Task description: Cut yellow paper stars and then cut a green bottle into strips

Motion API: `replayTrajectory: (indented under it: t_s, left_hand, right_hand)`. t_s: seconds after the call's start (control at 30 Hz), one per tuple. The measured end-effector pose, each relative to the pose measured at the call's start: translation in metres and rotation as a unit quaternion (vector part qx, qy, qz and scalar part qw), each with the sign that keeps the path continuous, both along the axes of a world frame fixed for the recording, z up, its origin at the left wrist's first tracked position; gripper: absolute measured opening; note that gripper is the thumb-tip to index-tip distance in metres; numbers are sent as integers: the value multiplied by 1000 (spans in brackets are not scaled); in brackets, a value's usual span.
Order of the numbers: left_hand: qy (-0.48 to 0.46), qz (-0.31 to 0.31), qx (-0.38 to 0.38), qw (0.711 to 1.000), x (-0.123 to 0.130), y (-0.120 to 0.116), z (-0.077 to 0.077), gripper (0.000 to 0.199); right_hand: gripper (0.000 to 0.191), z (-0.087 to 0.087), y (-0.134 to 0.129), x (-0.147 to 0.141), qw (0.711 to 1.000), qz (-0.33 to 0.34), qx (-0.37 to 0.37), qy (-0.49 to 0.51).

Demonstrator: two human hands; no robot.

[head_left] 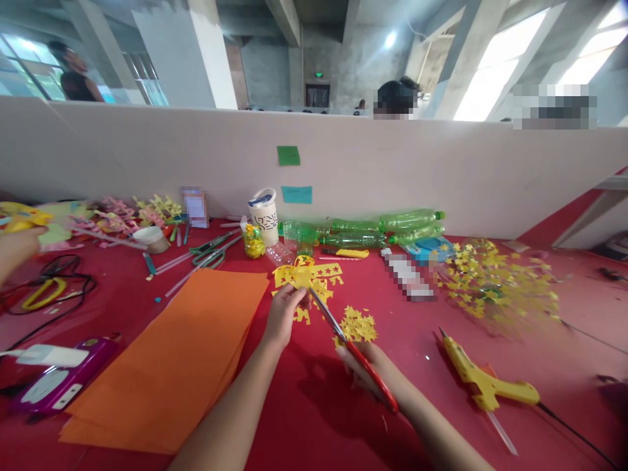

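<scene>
My left hand (pixel 281 317) is closed, with its fingertips pinching a small piece of yellow paper (pixel 300 277). In my right hand (pixel 366 364) are long scissors (pixel 371 370) with red handles. Their metal blades point up and left, and the tips reach the fingers of my left hand. Yellow paper strips with star-shaped holes (pixel 328 270) lie just beyond the left hand, with more scraps under it. A heap of cut yellow paper stars (pixel 360 323) sits beside the scissors, partly behind the right hand.
Orange paper sheets (pixel 181 353) lie left, near a purple power strip (pixel 69 376). A yellow glue gun (pixel 483 376) rests right, below a cluster of yellow stars (pixel 495 281). Green plastic bottles (pixel 392 229) and a paper cup (pixel 263 219) stand behind. Another person's hand (pixel 22 252) is far left.
</scene>
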State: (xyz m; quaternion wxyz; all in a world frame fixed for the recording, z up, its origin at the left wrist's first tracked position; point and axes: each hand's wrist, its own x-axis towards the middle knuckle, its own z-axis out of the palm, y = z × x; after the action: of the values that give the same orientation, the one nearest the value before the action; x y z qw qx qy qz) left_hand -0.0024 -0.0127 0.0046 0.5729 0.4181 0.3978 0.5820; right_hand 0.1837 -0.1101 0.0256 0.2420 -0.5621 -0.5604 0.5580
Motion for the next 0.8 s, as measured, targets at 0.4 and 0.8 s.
replayTrajectory:
  t_s: [0.4, 0.8]
  left_hand:
    - [40, -59, 8, 997, -11, 4, 5, 17]
    - [32, -68, 4, 997, -12, 3, 8, 19]
  right_hand:
    - [50, -1, 0, 5, 1000, 17, -19, 9]
    - [51, 3, 0, 4, 999, -17, -45, 6]
